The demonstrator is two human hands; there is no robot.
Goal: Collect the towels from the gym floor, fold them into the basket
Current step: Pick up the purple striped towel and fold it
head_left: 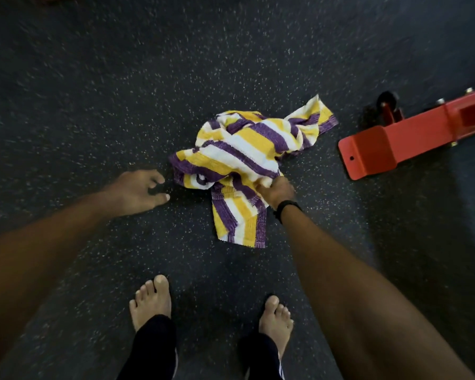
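Across nearly the whole view spreads the gym floor [121,91], a dark rubber surface flecked with pale specks, matte and even, with nothing on it in view except one towel and a piece of equipment. No basket shows anywhere, so where the folded towels are to go cannot be told from this view.

Judged from how things lie, the task is at its early part for this towel: it is being taken up from the floor, not yet folded, and the carrying and folding into the basket are left to do. Whether other towels lie elsewhere cannot be told.

At the right edge stands a red metal base [395,144] of some gym machine, with a small dark wheel [387,101] beside it, resting on the floor and well apart from the person's arms.

Near the middle lies the striped towel [242,149], yellow, white and purple, crumpled in a loose heap with one end trailing toward the person. Most of it rests on the floor, near the red base but not touching it.

Two bare feet [151,300] stand at the bottom of the view, with dark trouser legs above them.

The right hand [276,192], a dark band at its wrist, is closed on the near edge of the towel, bunching the cloth. The left hand [137,190] hangs empty just beside the heap's left side, fingers loosely spread and curled, touching no cloth.
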